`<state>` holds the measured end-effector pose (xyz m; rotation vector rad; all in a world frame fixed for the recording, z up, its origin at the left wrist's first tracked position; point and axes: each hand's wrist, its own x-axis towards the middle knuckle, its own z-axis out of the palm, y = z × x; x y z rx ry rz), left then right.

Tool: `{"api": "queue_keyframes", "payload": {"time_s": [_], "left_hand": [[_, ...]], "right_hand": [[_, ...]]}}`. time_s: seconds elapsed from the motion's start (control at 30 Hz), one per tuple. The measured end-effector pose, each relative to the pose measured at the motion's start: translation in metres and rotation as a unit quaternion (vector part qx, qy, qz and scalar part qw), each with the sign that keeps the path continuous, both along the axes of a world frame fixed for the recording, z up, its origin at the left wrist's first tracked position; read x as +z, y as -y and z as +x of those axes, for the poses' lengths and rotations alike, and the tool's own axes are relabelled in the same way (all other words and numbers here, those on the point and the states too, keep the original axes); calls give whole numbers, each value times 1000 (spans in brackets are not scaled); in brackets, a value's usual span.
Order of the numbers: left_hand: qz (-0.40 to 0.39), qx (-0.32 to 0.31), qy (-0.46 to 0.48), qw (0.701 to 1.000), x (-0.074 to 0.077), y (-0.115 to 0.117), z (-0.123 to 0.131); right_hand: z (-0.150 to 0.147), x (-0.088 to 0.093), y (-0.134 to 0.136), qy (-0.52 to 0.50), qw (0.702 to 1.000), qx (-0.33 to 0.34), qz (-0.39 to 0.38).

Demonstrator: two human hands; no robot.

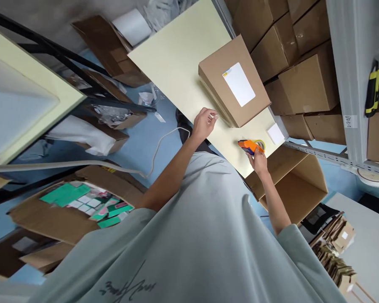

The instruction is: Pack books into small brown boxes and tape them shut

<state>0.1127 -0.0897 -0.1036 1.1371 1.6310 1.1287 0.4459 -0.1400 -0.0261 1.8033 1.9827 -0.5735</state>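
My right hand (258, 159) is closed round the orange handle of a tape dispenser (252, 146) that rests on the pale yellow table (177, 59) near its edge. My left hand (204, 123) hovers over the table with its fingers loosely curled and apart, holding nothing, just beside the near corner of a closed cardboard box (233, 80). The box lies on the table and bears a white label (238, 84). A small white paper square (276, 134) lies on the table past the dispenser.
Stacked cardboard boxes (290, 50) fill the shelves beyond the table. An open empty carton (293, 185) stands under the table edge. A carton of green and pink packets (85, 202) sits on the blue floor at left. Flat cardboard pieces (334, 248) lie on a grey surface at right.
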Motion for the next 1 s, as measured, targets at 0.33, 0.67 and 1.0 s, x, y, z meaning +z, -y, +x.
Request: {"api": "queue_keyframes", "payload": {"time_s": [0.33,0.67,1.0], "left_hand": [[0,74,6,997,-24,-22,20],[-105,210,138,962,-27,-37,70],[-88,104,157,978,21,-35,104]], "right_hand": [[-12,-27,-8,-29,997,-68,37],[-25,-33,0,-42,991,-105,65],[-39,-29,16,-39,989,-130,59]]}}
